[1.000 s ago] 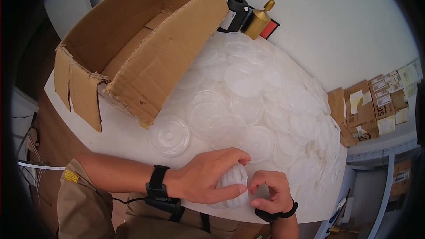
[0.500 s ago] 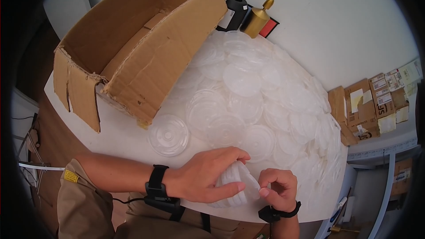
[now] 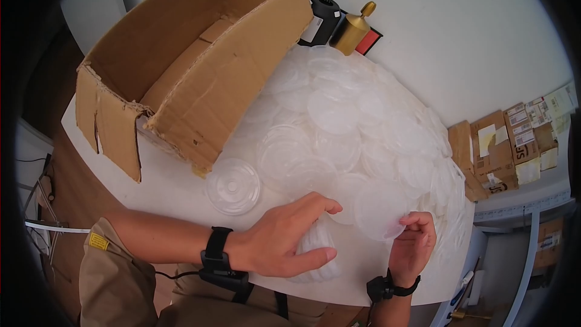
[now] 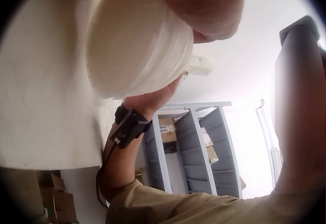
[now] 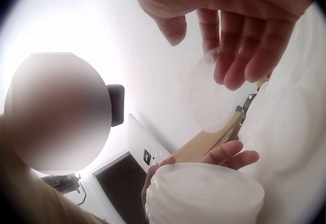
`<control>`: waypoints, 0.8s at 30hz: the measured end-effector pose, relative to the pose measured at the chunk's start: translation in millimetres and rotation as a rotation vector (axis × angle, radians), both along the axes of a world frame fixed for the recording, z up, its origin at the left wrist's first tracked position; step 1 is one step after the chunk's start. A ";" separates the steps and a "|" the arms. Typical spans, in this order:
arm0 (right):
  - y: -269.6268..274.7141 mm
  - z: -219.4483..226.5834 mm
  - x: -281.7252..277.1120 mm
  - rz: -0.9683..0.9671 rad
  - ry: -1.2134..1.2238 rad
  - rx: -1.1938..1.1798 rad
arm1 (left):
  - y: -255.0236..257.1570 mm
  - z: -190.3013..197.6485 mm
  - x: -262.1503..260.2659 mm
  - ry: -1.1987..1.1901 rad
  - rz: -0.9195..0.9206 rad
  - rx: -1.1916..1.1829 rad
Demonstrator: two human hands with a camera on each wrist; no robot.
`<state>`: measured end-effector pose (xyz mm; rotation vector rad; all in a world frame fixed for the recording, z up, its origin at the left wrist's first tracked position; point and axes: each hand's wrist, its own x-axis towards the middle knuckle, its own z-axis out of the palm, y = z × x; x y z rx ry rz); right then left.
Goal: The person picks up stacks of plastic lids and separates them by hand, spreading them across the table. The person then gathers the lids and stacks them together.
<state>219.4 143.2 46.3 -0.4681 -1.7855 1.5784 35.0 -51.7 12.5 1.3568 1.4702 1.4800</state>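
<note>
Low on the table, my left hand [image 3: 284,239] holds a stack of clear plastic lids [image 3: 318,248], thumb on the near side and fingers round the far side. The stack [image 4: 140,46] fills the upper part of the left wrist view. A single round lid [image 3: 378,206] is at the fingertips of my right hand [image 3: 413,245], right of the stack and above the spread lids. In the right wrist view this lid [image 5: 206,96] touches the fingers, which are fairly straight, with the thumb apart; whether it is gripped I cannot tell.
Many loose lids [image 3: 339,109] cover the table's middle and right. One lid [image 3: 233,186] lies apart at the left. A large open cardboard box [image 3: 224,91] stands back left, beside a black object [image 3: 325,18] and a gold container [image 3: 351,33]. Cartons [image 3: 502,145] are at the right.
My right hand drew one lid off the stack and moved right and slightly up; that lid now stands clear of the stack. My left hand has stayed nearly still.
</note>
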 end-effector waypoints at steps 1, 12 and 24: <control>-0.2 0.4 -1.9 0.001 0.000 0.000 | 0.2 -0.5 0.2 0.000 0.001 0.000; 15.1 0.7 6.8 0.253 -0.264 0.091 | 1.2 -1.7 2.1 0.015 -0.013 0.020; 2.6 5.9 -4.0 0.540 -0.409 0.062 | -0.5 0.2 2.5 0.009 -0.006 -0.005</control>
